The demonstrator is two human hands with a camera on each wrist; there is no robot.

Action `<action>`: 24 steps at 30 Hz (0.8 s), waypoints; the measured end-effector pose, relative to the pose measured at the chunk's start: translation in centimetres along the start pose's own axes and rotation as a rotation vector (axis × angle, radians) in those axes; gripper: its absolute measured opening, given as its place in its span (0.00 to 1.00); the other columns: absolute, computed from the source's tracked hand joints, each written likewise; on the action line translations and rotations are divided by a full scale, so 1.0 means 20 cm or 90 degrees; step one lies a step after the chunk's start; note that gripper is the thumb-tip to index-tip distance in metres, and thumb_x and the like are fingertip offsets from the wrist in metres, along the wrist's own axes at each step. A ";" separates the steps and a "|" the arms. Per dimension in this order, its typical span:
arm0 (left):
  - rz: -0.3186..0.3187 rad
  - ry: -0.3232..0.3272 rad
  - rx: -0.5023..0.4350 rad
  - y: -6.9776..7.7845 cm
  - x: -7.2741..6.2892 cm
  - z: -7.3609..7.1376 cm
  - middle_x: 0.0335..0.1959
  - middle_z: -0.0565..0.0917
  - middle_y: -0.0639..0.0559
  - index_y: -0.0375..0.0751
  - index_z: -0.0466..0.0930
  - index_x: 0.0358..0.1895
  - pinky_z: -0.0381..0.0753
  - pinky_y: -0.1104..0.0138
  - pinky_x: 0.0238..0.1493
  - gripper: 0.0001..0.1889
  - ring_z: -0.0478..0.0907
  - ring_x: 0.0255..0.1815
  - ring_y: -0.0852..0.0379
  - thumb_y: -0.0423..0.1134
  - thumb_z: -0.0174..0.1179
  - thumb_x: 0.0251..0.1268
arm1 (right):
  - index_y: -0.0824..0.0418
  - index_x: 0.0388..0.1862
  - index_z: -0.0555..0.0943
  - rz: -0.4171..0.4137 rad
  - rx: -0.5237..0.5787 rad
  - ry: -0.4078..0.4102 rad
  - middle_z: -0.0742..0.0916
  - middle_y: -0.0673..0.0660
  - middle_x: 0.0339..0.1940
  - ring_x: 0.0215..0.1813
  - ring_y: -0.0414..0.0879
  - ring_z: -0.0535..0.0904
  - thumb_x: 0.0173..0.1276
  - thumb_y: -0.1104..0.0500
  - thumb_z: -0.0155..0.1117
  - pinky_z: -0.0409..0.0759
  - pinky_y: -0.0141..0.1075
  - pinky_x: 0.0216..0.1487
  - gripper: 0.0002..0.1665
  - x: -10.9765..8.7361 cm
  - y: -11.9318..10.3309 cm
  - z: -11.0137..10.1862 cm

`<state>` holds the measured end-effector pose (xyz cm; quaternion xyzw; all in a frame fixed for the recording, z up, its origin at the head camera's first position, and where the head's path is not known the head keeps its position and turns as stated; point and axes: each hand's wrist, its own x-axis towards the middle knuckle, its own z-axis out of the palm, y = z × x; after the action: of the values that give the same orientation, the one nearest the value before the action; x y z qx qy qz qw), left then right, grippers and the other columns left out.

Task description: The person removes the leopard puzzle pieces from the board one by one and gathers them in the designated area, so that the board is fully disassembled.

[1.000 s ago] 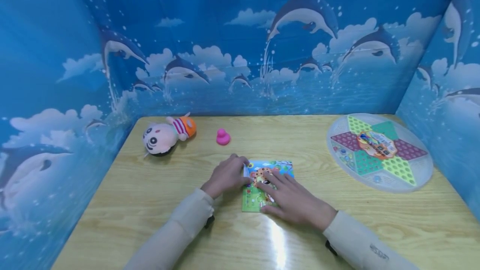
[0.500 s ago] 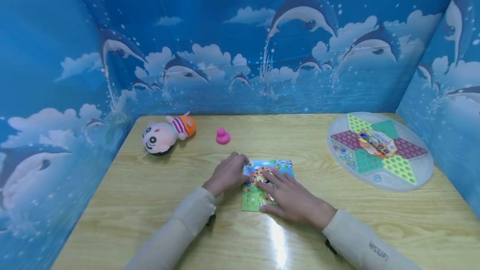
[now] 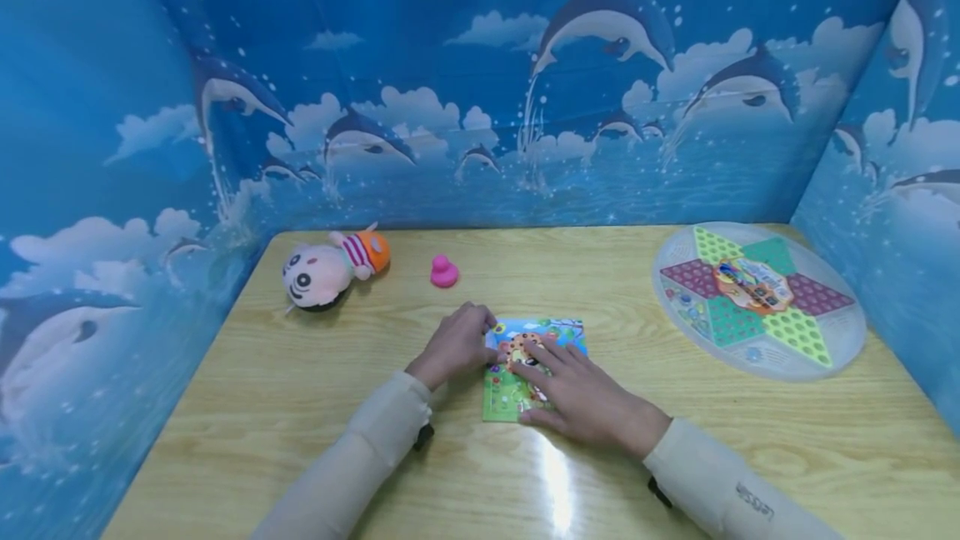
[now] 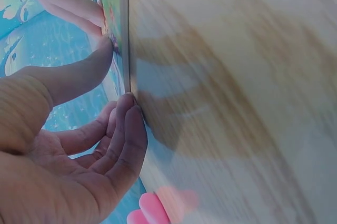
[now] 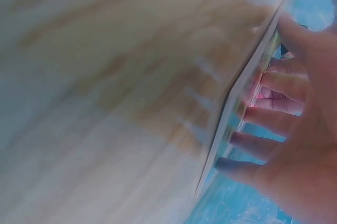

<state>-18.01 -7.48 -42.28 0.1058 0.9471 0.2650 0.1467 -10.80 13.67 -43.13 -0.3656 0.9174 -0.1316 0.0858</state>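
A thin square cartoon picture board [image 3: 504, 407], with a spotted animal on a green and blue scene, lies flat on the table. My left hand [image 3: 457, 346] holds its upper left corner: in the left wrist view the thumb [image 4: 87, 74] is on the printed face and the curled fingertips [image 4: 128, 103] meet the edge. A pale patch shows beside that thumb; what it is I cannot tell. My right hand [image 3: 588, 394] rests spread over the board's right part, covering much of the picture. Its fingers [image 5: 253, 145] lie fairly straight on the face in the right wrist view.
Behind the hands stands a small pink rubber-like toy [image 3: 444, 272]. A plush doll [image 3: 330, 269] in orange and stripes lies at the back left. A round Chinese checkers board [image 3: 757, 298] is at the back right. Dolphin-print cloth [image 3: 480, 82] walls the table's back and sides.
Both hands keep their places on the picture board. Only a very slight shift of the whole head view shows.
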 end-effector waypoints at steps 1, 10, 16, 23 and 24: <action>-0.001 0.000 -0.002 0.00 0.00 0.00 0.44 0.79 0.49 0.36 0.81 0.54 0.80 0.59 0.51 0.27 0.76 0.44 0.53 0.39 0.79 0.50 | 0.56 0.77 0.66 -0.001 -0.001 0.001 0.61 0.66 0.80 0.80 0.67 0.53 0.75 0.37 0.57 0.56 0.66 0.73 0.40 0.00 0.00 0.00; 0.004 0.020 -0.011 0.01 -0.01 0.00 0.45 0.80 0.47 0.36 0.80 0.54 0.81 0.58 0.51 0.29 0.78 0.45 0.51 0.41 0.81 0.48 | 0.56 0.78 0.66 -0.006 -0.009 0.006 0.62 0.65 0.80 0.79 0.67 0.54 0.74 0.37 0.58 0.57 0.67 0.72 0.41 0.01 0.00 -0.01; -0.005 0.038 -0.033 0.01 -0.01 0.00 0.45 0.84 0.47 0.37 0.81 0.52 0.82 0.58 0.51 0.26 0.81 0.46 0.50 0.40 0.79 0.50 | 0.56 0.77 0.67 -0.002 -0.004 0.001 0.63 0.65 0.80 0.79 0.68 0.54 0.75 0.37 0.58 0.57 0.68 0.72 0.40 0.01 0.00 -0.01; -0.001 0.070 -0.079 0.02 -0.01 -0.01 0.41 0.86 0.48 0.39 0.82 0.47 0.84 0.60 0.48 0.16 0.83 0.42 0.53 0.36 0.75 0.56 | 0.56 0.77 0.68 -0.006 -0.007 0.009 0.64 0.66 0.79 0.78 0.69 0.55 0.74 0.37 0.59 0.59 0.68 0.71 0.40 0.01 -0.01 0.00; -0.001 0.074 -0.086 0.02 -0.01 -0.01 0.40 0.86 0.49 0.39 0.83 0.46 0.84 0.61 0.47 0.14 0.83 0.41 0.53 0.35 0.74 0.57 | 0.56 0.77 0.68 -0.006 -0.006 0.009 0.64 0.66 0.79 0.78 0.69 0.55 0.74 0.37 0.59 0.59 0.68 0.71 0.40 0.01 -0.01 0.00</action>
<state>-17.90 -7.33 -41.88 0.0796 0.9341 0.3337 0.0983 -10.84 13.47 -43.01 -0.3695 0.9168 -0.1304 0.0771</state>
